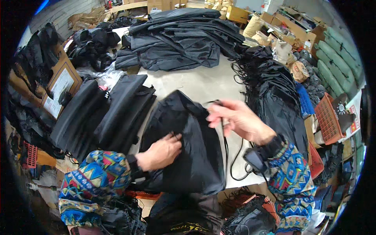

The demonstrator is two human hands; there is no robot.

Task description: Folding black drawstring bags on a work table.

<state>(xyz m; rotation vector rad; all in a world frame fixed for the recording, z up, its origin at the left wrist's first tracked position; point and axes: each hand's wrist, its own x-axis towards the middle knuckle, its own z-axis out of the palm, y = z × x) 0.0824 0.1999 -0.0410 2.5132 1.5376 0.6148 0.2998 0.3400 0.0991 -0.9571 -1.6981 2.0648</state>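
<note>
A black fabric bag (199, 156) lies on the pale worktable (176, 81) right in front of me, its top edge bunched toward the far side. Resting on the middle of the bag, my left hand (160, 152) has its fingers stretched out over the cloth, slightly smeared by motion. At the bag's upper right, my right hand (239, 120) is raised and closed in a pinch on a thin black cord (225, 147). The cord hangs down along the bag's right side, and a loop of cord curves over the tabletop there.
Folded black fabric is stacked high at the far side (180, 41). More folded black pieces (121, 107) stand at the left, by a cardboard box (62, 84). Black bags with dangling cords (276, 98) are heaped at the right, before an orange crate (328, 119).
</note>
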